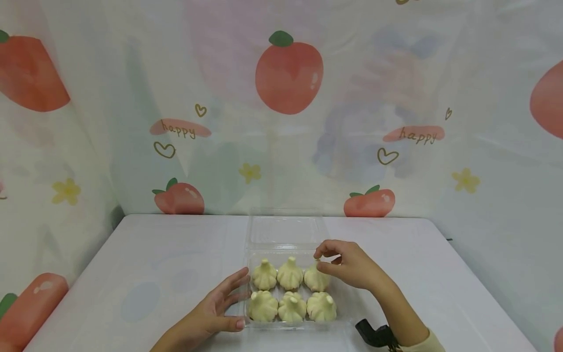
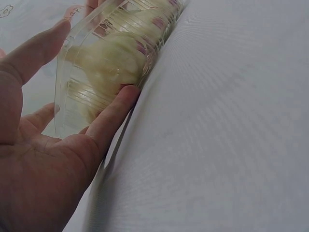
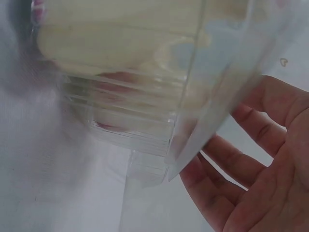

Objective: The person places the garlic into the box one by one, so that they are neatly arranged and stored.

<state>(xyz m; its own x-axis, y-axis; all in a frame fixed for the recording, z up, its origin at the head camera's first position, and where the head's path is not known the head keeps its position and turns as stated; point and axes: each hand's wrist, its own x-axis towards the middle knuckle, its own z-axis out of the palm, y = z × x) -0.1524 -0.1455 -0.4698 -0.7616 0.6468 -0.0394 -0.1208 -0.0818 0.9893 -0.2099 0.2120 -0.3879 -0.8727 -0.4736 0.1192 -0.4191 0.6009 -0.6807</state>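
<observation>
Several pale garlic bulbs sit stalk-up in two rows in a clear plastic clamshell box. My left hand lies along the box's left side, fingers spread. In the left wrist view a fingertip touches the lower wall, close to the table. Over the back right bulb, my right hand pinches the short stalk between thumb and forefinger. The right wrist view has that hand partly behind the clear box wall, which hides its fingertips. Purple marks show low on the bulbs.
The box's clear lid is folded open toward the back edge of the white table. A black device is beside the right wrist. A fruit-printed cloth hangs behind and at the sides.
</observation>
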